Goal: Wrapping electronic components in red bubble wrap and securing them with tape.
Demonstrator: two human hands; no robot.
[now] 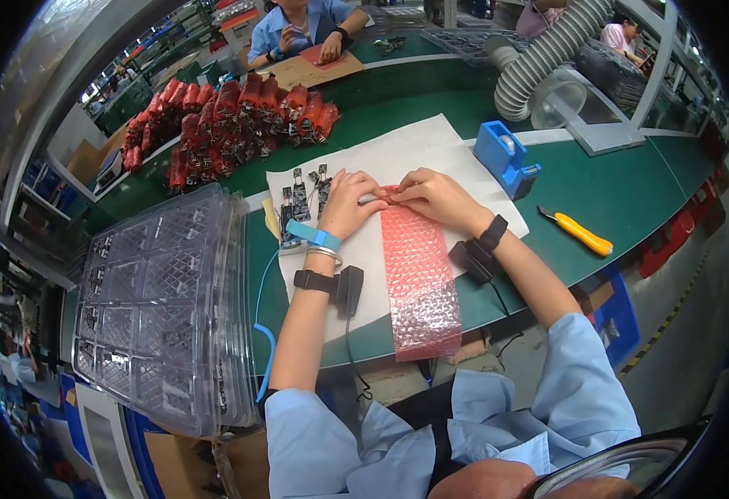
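Both hands work together at the far end of a red bubble-wrap strip (419,258). Left hand (351,205): thumb and fingers closed on the strip's far left corner; a small pale piece shows by the thumb, kind unclear. Right hand (439,199): fingertips pinched on the same end, just beside the left. Whether anything lies inside the fold — cannot tell.

Strip position: runs toward the wearer over a white paper sheet (418,148), its near end hanging past the edge of the green worktable (655,187). Small circuit boards (300,198) lie on the paper just left of the left hand. Right of the paper: blue tape dispenser (504,158), then a yellow-handled utility knife (582,234). Left: stacked clear plastic trays (165,291). Beyond — a heap of red-wrapped bundles (231,121).
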